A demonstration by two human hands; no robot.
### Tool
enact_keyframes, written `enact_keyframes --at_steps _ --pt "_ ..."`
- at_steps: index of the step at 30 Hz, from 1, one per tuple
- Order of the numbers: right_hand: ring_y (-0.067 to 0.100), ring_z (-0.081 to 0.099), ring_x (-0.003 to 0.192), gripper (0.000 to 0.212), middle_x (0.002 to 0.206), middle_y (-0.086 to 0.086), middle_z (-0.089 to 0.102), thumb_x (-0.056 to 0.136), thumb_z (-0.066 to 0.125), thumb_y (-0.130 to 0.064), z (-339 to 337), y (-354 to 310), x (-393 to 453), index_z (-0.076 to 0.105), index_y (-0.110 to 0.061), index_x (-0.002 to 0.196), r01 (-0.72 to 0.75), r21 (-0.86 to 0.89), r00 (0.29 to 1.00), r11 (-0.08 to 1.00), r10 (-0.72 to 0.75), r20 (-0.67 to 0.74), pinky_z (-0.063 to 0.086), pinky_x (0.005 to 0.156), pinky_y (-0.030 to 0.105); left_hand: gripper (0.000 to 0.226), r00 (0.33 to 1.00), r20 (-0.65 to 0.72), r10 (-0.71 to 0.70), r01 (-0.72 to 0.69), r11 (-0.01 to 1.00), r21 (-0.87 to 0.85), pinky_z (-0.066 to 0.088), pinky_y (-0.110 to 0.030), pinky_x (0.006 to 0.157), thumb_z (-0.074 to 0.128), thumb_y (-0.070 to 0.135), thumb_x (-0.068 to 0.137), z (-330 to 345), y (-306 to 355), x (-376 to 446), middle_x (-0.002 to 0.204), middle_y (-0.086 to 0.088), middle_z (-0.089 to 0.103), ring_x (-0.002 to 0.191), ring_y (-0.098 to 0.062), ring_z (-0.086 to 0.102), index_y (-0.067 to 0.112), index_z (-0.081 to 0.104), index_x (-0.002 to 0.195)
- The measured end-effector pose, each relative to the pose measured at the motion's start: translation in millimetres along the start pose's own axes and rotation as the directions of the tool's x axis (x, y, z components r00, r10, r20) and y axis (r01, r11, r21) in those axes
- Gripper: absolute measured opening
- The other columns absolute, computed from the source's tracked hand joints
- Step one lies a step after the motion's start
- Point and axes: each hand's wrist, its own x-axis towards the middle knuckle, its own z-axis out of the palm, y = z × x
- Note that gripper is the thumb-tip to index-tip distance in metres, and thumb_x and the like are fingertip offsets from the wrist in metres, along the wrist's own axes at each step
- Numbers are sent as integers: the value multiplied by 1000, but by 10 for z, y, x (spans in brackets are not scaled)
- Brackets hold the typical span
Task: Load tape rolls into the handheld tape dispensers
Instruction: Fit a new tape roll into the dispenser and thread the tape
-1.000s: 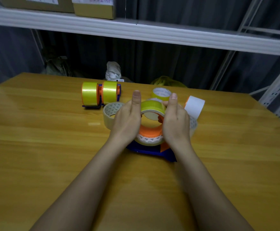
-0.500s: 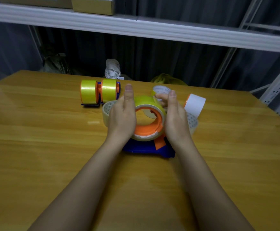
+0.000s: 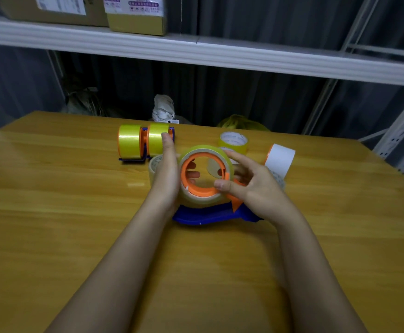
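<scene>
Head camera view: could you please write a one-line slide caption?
Both hands, left and right, seat a yellowish tape roll on the orange hub of a blue dispenser.

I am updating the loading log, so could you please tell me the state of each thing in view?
Blue dispenser: on the table, roll seated on its orange hub.
Yellowish tape roll: upright on the hub, held from both sides.
Left hand: flat against the roll's left side.
Right hand: fingers curled on the roll's right edge.
Two far dispensers: loaded with yellow rolls.
White roll: loose, on edge.
Small yellow roll: loose, lying flat.
</scene>
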Motion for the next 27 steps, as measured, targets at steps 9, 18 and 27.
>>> enact_keyframes --at_steps 9,18,27 --pt "1 46 124 76 132 -16 54 68 74 -58 47 13 -14 51 -36 137 3 -202 997 979 -17 -70 42 106 33 108 986 58 156 -165 954 249 49 -53 91 34 90 66 -61 70 18 98 -27 65 93 -38 64 -7 62 103" --pt "22 39 121 37 119 4 59 81 69 -43 202 79 42 69 -18 108 168 -779 659 605 -656 -367 14 115 55 77 995 -85 57 -63 996 -69 50 -35 79 38 79 64 -13 20 8 92 -15 67 87 -24 64 9 61 89" --pt "14 46 95 18 77 -11 67 82 69 -32 252 75 34 72 -19 93 93 -766 584 636 -658 -475 17 84 30 103 989 95 115 -103 987 -123 46 -43 101 67 74 60 -56 7 -11 128 -13 60 116 -25 59 5 48 134"
